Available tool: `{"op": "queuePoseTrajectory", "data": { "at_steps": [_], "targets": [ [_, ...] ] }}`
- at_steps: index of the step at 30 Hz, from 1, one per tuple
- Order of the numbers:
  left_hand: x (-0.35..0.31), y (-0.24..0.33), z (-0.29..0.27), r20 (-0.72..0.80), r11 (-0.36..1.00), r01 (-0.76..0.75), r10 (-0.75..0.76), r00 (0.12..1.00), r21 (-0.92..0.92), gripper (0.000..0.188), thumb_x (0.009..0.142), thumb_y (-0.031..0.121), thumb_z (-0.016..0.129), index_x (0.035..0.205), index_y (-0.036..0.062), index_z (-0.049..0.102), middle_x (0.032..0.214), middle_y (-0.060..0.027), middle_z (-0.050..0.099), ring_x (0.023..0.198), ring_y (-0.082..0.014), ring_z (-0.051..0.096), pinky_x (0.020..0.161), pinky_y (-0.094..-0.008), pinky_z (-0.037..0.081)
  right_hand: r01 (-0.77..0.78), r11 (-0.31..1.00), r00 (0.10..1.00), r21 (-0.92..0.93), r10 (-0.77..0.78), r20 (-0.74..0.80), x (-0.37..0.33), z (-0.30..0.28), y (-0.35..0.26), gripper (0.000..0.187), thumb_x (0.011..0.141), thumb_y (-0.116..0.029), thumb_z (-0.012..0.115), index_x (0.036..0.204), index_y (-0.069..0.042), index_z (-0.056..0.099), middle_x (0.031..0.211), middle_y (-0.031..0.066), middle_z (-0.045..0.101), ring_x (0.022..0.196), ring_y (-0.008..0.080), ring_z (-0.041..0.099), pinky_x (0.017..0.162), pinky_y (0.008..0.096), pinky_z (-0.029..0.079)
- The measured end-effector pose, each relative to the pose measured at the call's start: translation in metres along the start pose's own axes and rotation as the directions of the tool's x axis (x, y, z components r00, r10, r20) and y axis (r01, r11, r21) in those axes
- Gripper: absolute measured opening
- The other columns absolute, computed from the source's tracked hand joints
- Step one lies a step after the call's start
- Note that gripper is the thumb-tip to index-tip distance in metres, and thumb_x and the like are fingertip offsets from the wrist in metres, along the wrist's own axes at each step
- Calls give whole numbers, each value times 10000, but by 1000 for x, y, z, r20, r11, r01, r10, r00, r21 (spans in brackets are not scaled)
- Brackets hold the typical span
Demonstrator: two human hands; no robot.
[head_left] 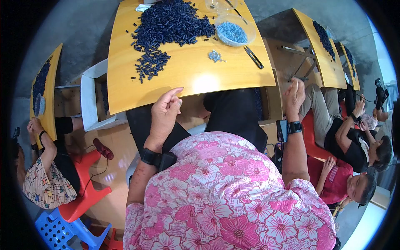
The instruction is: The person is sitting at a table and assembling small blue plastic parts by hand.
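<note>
My left hand (166, 110) is at the table's near edge, with the index finger stretched out and the thumb apart from it; nothing shows in it. My right hand (295, 96) is raised just off the table's right corner, its fingers curled in; what they hold, if anything, is hidden. On the yellow table (166, 89) lies a big pile of small black tubes (171, 25), with a smaller cluster (151, 63) nearer me. A clear round bowl (250, 36) holds many tiny silvery-blue pieces (231, 32). A little heap of such pieces (215, 56) and black thread snips (253, 57) lie nearby.
Below the table stand a white open box (89, 98) at left and another box (273, 100) at right. People sit at other yellow tables (50, 100) on both sides. Red stools (83, 183) and a blue plastic stool (58, 231) are at left. A second clear container (221, 5) sits at the far edge.
</note>
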State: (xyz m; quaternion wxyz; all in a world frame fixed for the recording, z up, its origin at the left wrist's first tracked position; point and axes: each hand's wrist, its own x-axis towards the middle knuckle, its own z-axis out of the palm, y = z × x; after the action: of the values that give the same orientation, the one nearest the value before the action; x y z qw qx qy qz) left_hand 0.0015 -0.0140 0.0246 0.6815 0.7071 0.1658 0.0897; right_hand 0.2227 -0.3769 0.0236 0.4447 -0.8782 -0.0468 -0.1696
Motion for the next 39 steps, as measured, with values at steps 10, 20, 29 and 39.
{"op": "queuePoseTrajectory", "data": {
  "at_steps": [10,20,29,39],
  "targets": [
    [0,-3,1,-2,998,-29,29,1000,59,293,899,61,566,1189,57,610,784,52,511,690,-28,483,624,-181,462,-308,919,951,247,308,41,-13,11,76,182,946,-150,542,1082,-53,614,739,16,581,524,78,530,474,207,444],
    [3,-6,-7,-55,996,-70,73,996,46,274,904,44,547,1168,37,620,789,33,534,694,-36,504,643,-195,479,-25,927,928,373,-117,353,-21,81,-104,102,898,-96,618,900,-4,661,748,-22,577,598,35,491,520,185,393],
    [5,-13,-18,-144,989,-145,148,978,32,295,846,-18,572,1129,40,632,904,-30,576,793,-88,587,741,-214,487,314,883,625,349,-469,623,-60,182,-176,151,810,-65,640,955,-26,656,841,106,630,728,226,604,659,290,478],
    [8,-19,-22,-125,988,-155,154,980,4,305,820,-51,582,1109,30,633,938,-52,578,837,-105,605,787,-231,500,591,710,476,383,-690,545,-68,233,-203,124,780,-60,594,875,-33,668,888,107,645,862,278,600,748,375,508]
  ]
}}
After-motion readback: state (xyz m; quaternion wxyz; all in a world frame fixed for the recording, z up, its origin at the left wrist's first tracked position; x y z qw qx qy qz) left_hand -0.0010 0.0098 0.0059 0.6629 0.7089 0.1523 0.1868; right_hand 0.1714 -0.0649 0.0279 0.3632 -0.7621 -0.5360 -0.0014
